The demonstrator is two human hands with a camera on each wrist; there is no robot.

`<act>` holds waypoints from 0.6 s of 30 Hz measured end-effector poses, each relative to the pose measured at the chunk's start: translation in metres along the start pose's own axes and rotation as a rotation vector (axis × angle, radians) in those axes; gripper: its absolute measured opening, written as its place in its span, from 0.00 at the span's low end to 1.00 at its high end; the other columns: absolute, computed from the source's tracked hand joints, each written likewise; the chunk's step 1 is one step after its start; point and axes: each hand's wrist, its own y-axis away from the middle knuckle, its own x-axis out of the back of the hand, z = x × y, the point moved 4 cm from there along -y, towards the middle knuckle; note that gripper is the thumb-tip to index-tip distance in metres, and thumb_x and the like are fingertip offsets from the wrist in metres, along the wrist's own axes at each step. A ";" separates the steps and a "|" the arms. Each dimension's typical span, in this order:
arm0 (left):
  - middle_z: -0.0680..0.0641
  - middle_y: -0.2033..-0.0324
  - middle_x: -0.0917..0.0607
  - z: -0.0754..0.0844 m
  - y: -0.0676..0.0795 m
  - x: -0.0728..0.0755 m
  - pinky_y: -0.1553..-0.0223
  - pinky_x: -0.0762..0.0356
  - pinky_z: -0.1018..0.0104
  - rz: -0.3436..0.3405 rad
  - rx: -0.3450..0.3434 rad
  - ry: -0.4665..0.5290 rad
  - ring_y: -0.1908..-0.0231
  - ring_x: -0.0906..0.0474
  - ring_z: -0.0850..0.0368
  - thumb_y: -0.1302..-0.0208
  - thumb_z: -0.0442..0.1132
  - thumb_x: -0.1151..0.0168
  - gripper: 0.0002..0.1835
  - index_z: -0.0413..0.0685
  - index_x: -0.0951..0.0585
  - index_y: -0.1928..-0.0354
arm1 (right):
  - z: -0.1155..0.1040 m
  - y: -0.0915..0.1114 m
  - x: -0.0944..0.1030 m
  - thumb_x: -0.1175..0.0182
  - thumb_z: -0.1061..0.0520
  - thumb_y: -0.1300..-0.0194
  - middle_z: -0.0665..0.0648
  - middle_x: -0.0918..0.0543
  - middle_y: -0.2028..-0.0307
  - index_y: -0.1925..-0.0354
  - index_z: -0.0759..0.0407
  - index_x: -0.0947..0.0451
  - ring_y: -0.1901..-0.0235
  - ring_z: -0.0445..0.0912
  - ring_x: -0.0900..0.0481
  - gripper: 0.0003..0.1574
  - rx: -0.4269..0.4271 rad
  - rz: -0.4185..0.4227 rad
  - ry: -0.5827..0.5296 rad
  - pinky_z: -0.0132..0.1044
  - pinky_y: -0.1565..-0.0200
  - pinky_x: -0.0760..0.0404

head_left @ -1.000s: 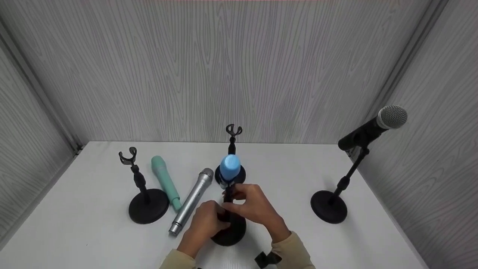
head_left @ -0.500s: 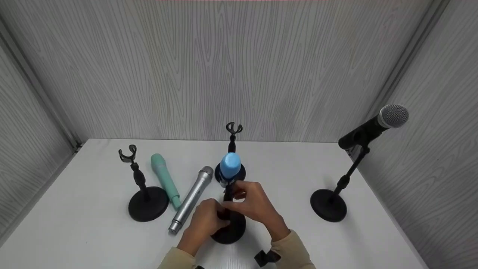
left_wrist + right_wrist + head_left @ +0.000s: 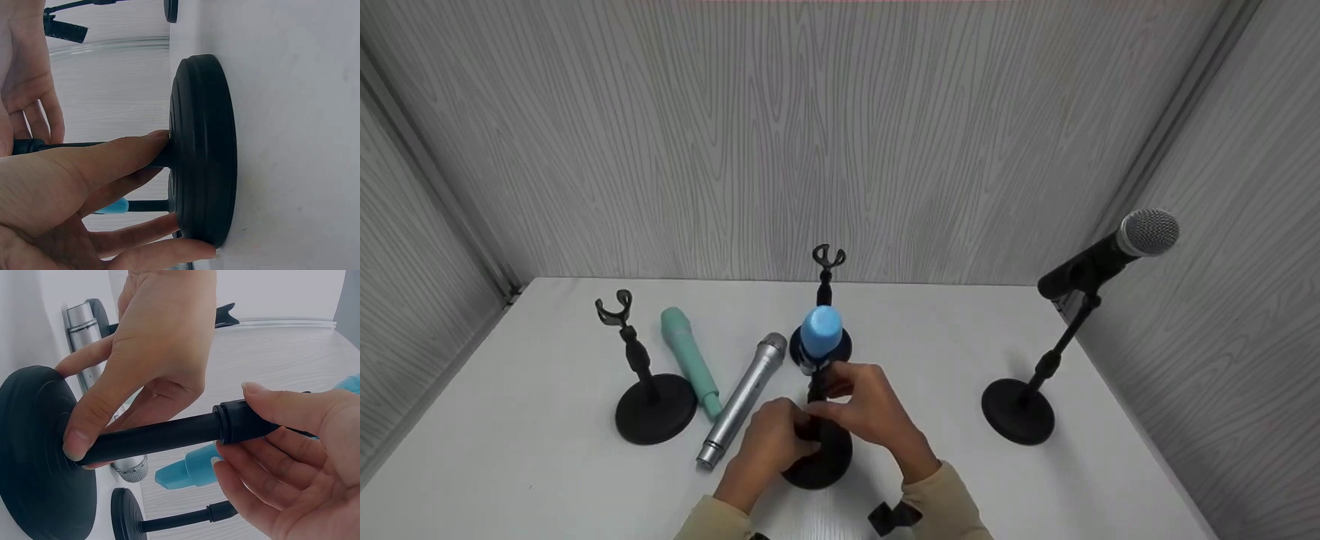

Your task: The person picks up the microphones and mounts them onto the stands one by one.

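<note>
A light-blue microphone (image 3: 821,331) sits in the top of a black desk microphone stand (image 3: 832,465), its head tipped up toward the back. My left hand (image 3: 772,439) grips the foot of the pole (image 3: 152,440); in the left wrist view the thumb presses where pole meets round base (image 3: 202,152) and other fingers reach the base's edge. Higher up, my right hand (image 3: 870,405) pinches the thick collar (image 3: 239,422) of that pole between thumb and fingers. The base stands flat on the white table. Hands partly hide the pole in the head view.
To the left lie a silver microphone (image 3: 742,401) and a green microphone (image 3: 690,360), beside a bare stand (image 3: 656,409). Behind the blue microphone is another bare stand (image 3: 825,281). At right, a stand holds a black microphone (image 3: 1091,262). Grey panels (image 3: 780,142) enclose the table.
The head view has shifted very slightly, raising the scene a little in the picture. Both hands keep their places on the stand.
</note>
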 end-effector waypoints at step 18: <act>0.49 0.74 0.20 0.000 0.002 0.001 0.68 0.24 0.61 0.044 -0.049 0.001 0.70 0.24 0.56 0.61 0.38 0.22 0.16 0.43 0.21 0.71 | 0.000 0.001 -0.002 0.36 0.64 0.42 0.52 0.14 0.57 0.54 0.58 0.20 0.56 0.40 0.16 0.16 0.018 -0.098 -0.089 0.37 0.48 0.20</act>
